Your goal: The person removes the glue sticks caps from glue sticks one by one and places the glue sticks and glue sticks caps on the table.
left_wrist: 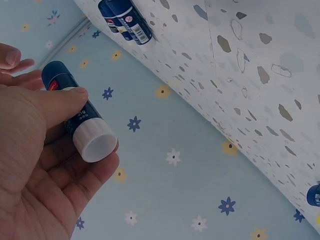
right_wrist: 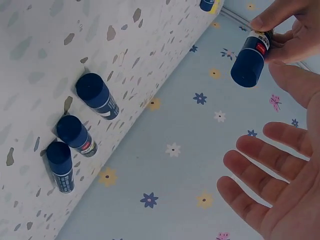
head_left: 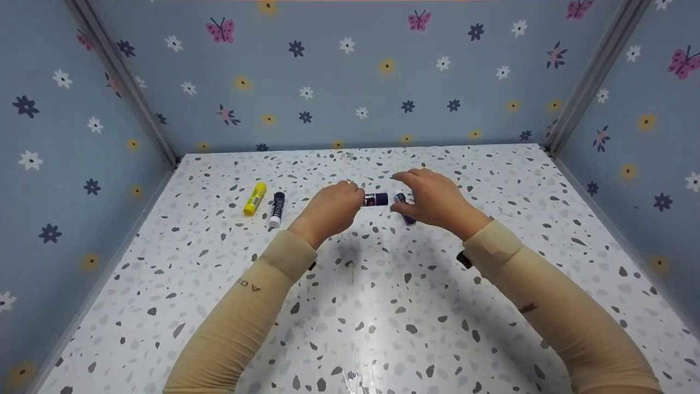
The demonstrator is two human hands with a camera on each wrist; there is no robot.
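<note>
My left hand (head_left: pixel 333 205) grips a dark blue glue stick (head_left: pixel 376 200) between thumb and fingers. In the left wrist view, the white base of this glue stick (left_wrist: pixel 80 112) faces the camera. My right hand (head_left: pixel 437 197) hovers just right of its dark end, with fingers spread and nothing in them; the right wrist view shows its palm (right_wrist: pixel 295 200) bare. Below the right hand another dark blue glue stick (head_left: pixel 406 210) lies on the table, partly hidden. In the right wrist view three glue sticks lie together, one of them the nearest glue stick (right_wrist: pixel 97 97).
On the left of the speckled table (head_left: pixel 372 306) lie a yellow glue stick (head_left: pixel 255 198) and a dark blue glue stick with a white end (head_left: pixel 276 210). Flower-patterned panels (head_left: pixel 339 76) enclose the table at the back and both sides.
</note>
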